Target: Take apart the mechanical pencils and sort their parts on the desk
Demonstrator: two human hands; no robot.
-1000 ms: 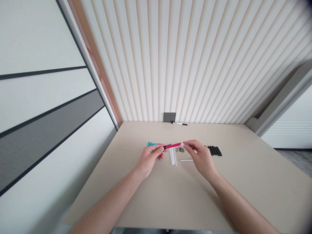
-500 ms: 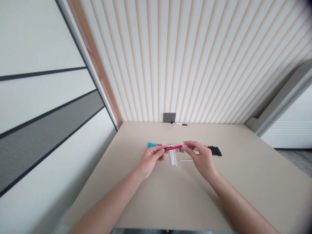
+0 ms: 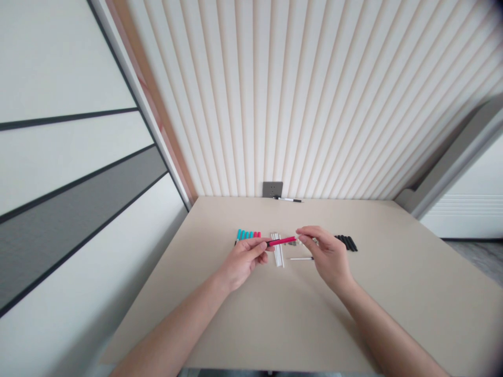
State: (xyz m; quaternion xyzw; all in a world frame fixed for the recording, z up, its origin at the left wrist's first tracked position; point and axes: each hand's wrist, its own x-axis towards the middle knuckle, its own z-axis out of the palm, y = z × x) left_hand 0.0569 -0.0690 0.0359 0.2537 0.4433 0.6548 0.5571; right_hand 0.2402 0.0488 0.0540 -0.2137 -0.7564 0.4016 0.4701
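Observation:
My left hand (image 3: 245,262) pinches a red pen barrel (image 3: 283,241) by its black end, above the table. The barrel points right and tilts slightly up. At its free end, my right hand (image 3: 324,254) has thumb and fingers pressed together around something small and whitish, too small to make out. Beneath the barrel lie several white pen refills (image 3: 277,256) side by side. A single thin white refill (image 3: 301,258) lies just left of my right hand, one end by the hand. Small metallic parts (image 3: 293,243) sit behind the barrel, partly hidden.
Several teal and red pen barrels (image 3: 247,234) form a row behind my left hand. Black pen parts (image 3: 346,243) are lined up right of my right hand. A white and black pen (image 3: 288,199) lies at the table's back edge, below a wall socket (image 3: 272,189).
The barrel's right end has dropped slightly, and a small gap now shows between it and my right fingertips. The whitish piece at that end shows less. My left hand has barely moved.

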